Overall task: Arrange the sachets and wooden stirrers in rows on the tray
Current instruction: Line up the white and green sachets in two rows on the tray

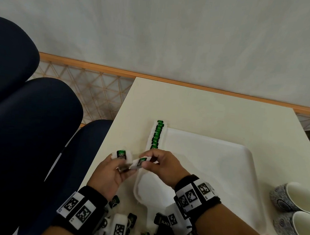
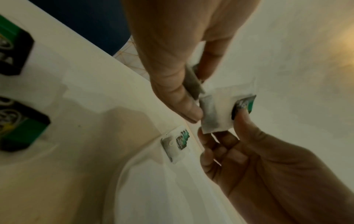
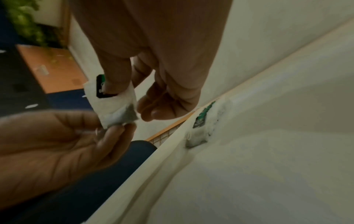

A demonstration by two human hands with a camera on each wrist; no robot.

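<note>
My right hand (image 1: 156, 164) pinches a white sachet with a green and black label (image 1: 140, 162) just above the near left rim of the white tray (image 1: 220, 169). The left hand (image 1: 116, 171) touches that sachet's lower end and grips a few more, one sticking up (image 1: 121, 154). In the left wrist view the left thumb (image 2: 184, 103) presses a grey sachet (image 2: 192, 81), and the right hand (image 2: 239, 145) holds the shared sachet (image 2: 218, 112). A row of green sachets (image 1: 156, 134) lies along the tray's left side; its nearest one (image 3: 199, 125) shows by the rim. No wooden stirrers are plainly visible.
Loose green sachets (image 1: 131, 219) and black coffee sachets (image 1: 162, 222) lie on the table near my wrists. Two patterned cups (image 1: 296, 197) (image 1: 303, 231) stand right of the tray. Dark blue chairs (image 1: 29, 126) sit left of the table.
</note>
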